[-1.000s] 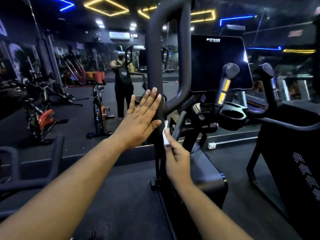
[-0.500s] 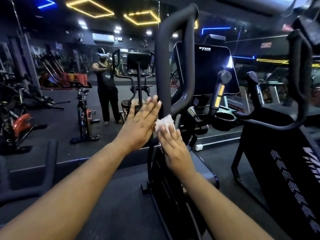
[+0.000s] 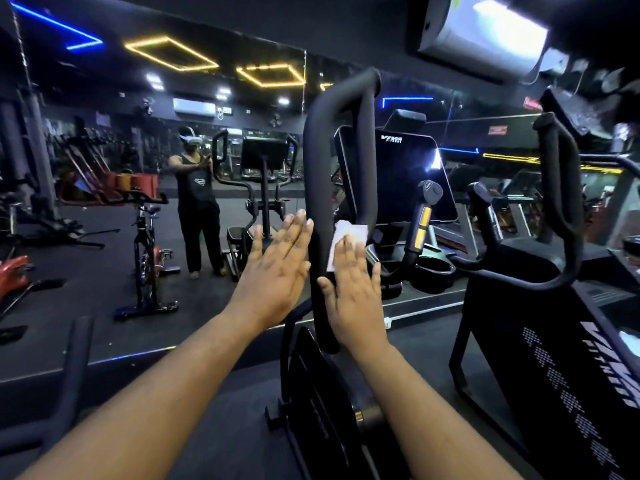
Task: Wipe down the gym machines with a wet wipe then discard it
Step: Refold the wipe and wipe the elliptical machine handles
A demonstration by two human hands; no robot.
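We're mid-wipe: right hand (image 3: 353, 289), fingers flat, presses the wipe (image 3: 348, 239) on the handlebar (image 3: 317, 202), left hand (image 3: 277, 271) seemingly flat bracing; next, slide upward.

A dim commercial gym: an elliptical trainer (image 3: 341, 209) up front, spin bikes (image 3: 147, 251) on black rubber flooring (image 3: 97, 271), a mirrored wall (image 3: 242, 140), neon ceiling lights (image 3: 171, 53).

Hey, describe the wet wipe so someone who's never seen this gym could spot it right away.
Start at the tall black looped handlebar of the machine in the middle, in front of the dark console screen. The wet wipe is pressed flat against the handlebar's right side under the straight fingers of the right hand, while the left hand rests on the other side. It is the only small white sheet among black equipment.
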